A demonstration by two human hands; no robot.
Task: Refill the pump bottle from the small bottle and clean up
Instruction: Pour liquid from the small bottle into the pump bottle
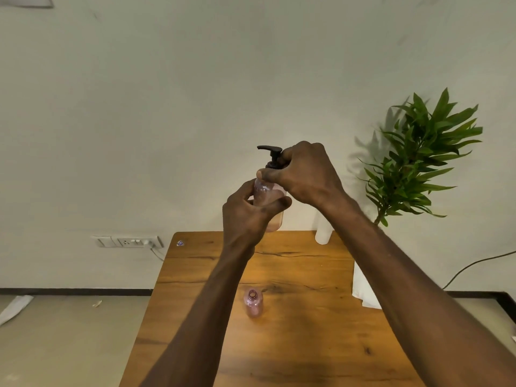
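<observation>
pump bottle (268, 196) gripped, small bottle (253, 303) uncapped

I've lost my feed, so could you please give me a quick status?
Left hand grips pump bottle, held above table. Right hand grips black pump head. Small bottle uncapped, upright. Nothing in the way.

Your left hand (245, 210) grips the pink pump bottle (269, 202) held up above the wooden surface (307, 344), while your right hand (304, 174) pinches the collar under its black pump head (270, 152). The small bottle (253, 303) stands uncapped on the surface below.
</observation>
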